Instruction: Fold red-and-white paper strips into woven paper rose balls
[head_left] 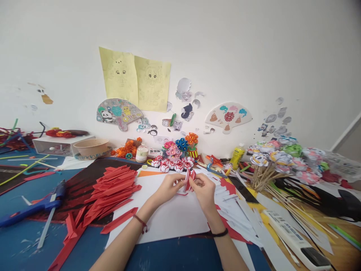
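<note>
Between both hands, above the white paper sheet (175, 218), is a small folded red and white paper piece (189, 180). My left hand (173, 186) pinches its left side with the thumb and fingers. On its right side, my right hand (203, 188) grips it with curled fingers. Just behind the hands stand several finished red and white paper balls (169, 165). A heap of folded red paper strips (115, 190) lies to the left, and many folded white paper strips (234, 210) spread to the right.
A blue glue gun (53, 199) lies at the left. Beyond are a beige bowl (91, 146), a glue jar (141, 154) and a yellow bottle (237, 156). Paper flowers on sticks (259, 159) and a white power strip (293, 237) are at the right. The wall (180, 30) rises behind.
</note>
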Demonstrator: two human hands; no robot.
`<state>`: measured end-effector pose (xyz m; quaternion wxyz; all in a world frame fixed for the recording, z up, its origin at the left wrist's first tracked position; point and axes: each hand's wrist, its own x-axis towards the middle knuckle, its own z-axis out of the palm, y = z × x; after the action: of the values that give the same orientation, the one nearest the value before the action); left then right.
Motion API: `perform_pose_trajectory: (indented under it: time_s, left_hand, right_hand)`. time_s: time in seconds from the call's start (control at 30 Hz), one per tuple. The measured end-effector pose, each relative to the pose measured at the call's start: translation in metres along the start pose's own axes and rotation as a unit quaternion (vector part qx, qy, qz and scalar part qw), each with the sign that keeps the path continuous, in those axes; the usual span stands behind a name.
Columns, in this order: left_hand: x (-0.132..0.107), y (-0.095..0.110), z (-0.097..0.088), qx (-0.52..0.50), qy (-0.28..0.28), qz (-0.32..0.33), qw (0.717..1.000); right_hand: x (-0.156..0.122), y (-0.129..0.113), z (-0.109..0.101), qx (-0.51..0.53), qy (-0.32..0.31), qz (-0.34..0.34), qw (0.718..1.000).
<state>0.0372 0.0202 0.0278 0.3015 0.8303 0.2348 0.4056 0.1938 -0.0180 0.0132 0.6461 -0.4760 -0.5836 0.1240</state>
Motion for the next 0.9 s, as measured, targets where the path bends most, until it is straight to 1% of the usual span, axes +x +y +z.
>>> perform_pose_trajectory:
  time_s: [0.13, 0.33, 0.5, 0.67, 0.9]
  left_hand:
    - [-0.0008, 0.0059, -0.0014, -0.01, -0.006, 0.014, 1.0]
    - [-0.0017, 0.0031, 0.0013, -0.014, 0.009, -0.002, 1.0]
    - [-0.0006, 0.0044, 0.0036, -0.001, 0.032, -0.006, 0.999]
    - [-0.001, 0.008, 0.0034, 0.023, 0.025, 0.008, 0.999]
    - [-0.0024, 0.0031, 0.004, 0.03, 0.03, 0.006, 0.999]
  right_hand:
    - [0.0006, 0.0027, -0.0001, 0.022, -0.01, 0.018, 1.0]
    - [0.0008, 0.0051, -0.0008, 0.058, -0.011, 0.044, 0.997]
    - [0.0006, 0.0049, -0.001, 0.055, -0.007, 0.036, 0.998]
    - [0.0008, 0.0044, -0.0015, 0.047, -0.009, 0.03, 0.998]
    - [0.0016, 0.0043, -0.0014, 0.059, -0.012, 0.038, 0.997]
